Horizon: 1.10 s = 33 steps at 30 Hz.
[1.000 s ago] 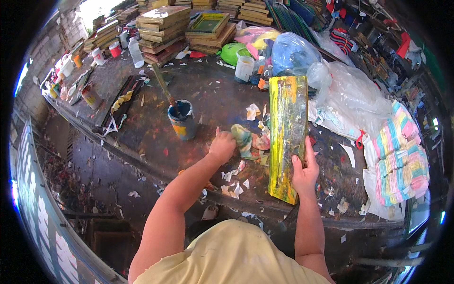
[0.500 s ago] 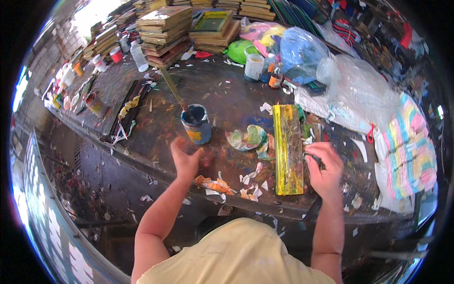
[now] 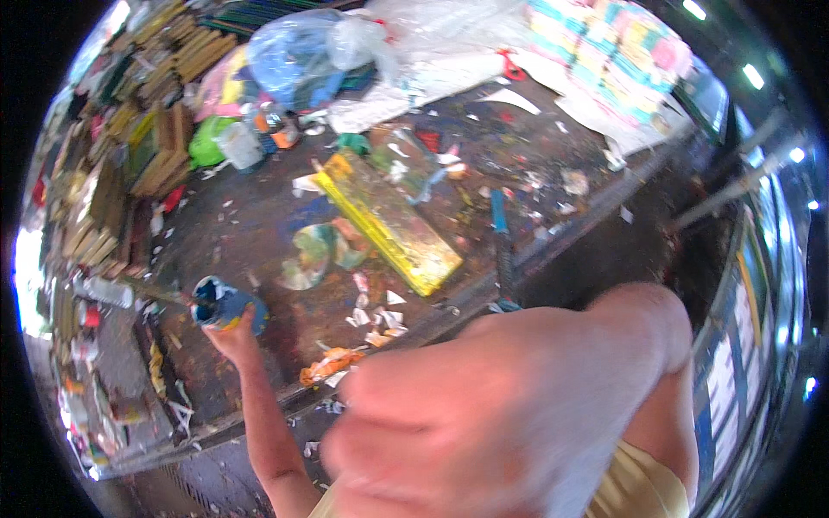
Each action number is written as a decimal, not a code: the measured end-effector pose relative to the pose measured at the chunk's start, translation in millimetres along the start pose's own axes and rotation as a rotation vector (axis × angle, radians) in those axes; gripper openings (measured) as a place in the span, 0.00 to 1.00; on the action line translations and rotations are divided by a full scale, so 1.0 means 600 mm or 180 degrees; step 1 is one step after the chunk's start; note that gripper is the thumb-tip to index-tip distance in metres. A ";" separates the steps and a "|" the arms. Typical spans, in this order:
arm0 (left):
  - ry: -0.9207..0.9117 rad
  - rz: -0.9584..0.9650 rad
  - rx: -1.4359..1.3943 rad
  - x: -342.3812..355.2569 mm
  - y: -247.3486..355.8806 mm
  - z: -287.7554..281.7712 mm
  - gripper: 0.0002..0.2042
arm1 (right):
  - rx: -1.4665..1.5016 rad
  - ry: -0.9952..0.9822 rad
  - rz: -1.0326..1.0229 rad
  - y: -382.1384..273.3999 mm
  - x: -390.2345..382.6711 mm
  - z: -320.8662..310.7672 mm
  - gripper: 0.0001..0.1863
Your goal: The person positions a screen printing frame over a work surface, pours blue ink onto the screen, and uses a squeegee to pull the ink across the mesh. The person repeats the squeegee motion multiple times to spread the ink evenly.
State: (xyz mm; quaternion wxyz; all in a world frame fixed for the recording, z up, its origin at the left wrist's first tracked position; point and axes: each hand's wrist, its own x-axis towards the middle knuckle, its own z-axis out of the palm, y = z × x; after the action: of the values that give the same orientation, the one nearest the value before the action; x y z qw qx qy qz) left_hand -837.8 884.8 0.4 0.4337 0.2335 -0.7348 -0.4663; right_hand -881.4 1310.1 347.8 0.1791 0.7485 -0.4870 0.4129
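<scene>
My left hand [image 3: 237,339] is wrapped round a blue, paint-smeared can [image 3: 230,301] on the dark table, and a stick [image 3: 155,291] leans out of the can's mouth. My right hand [image 3: 458,401] is raised very close to the view, large and blurred. Its fingers are curled in, and whatever they might hold is hidden. Between the hands and the far side lies a long, yellow-edged flat board [image 3: 393,229], touched by neither hand. A crumpled, paint-stained cloth or paper [image 3: 308,256] lies beside it.
Stacked wooden frames [image 3: 95,211] stand at the left. A white cup [image 3: 239,144] and small bottles stand near a blue plastic bag [image 3: 298,60]. Pastel bundles [image 3: 609,56], red-handled scissors [image 3: 511,67] and a blue-tipped tool [image 3: 498,211] lie farther right. Paper scraps litter the table.
My left hand has reached the can and closed round it. My right hand has left the yellow-edged board's side and come up close to the view. The view has turned right.
</scene>
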 end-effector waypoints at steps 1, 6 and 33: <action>-0.0102 0.0142 -0.0005 0.000 0.020 0.004 0.49 | -0.0039 -0.0011 -0.0073 -0.008 -0.005 -0.009 0.24; -0.0821 0.0435 -0.0132 -0.046 0.200 0.070 0.43 | -0.1241 0.0029 0.0744 -0.126 -0.070 -0.136 0.07; -0.5342 0.1681 -0.2363 -1.088 0.791 0.920 0.58 | -0.2966 0.4157 0.1101 -0.592 -0.788 -0.505 0.28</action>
State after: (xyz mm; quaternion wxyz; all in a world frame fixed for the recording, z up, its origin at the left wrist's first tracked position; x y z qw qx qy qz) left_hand -944.5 1855.6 43.9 -0.0971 -0.5030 -0.6404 -0.5722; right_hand -791.7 1951.9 200.6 0.6529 0.1204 -0.5147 0.5426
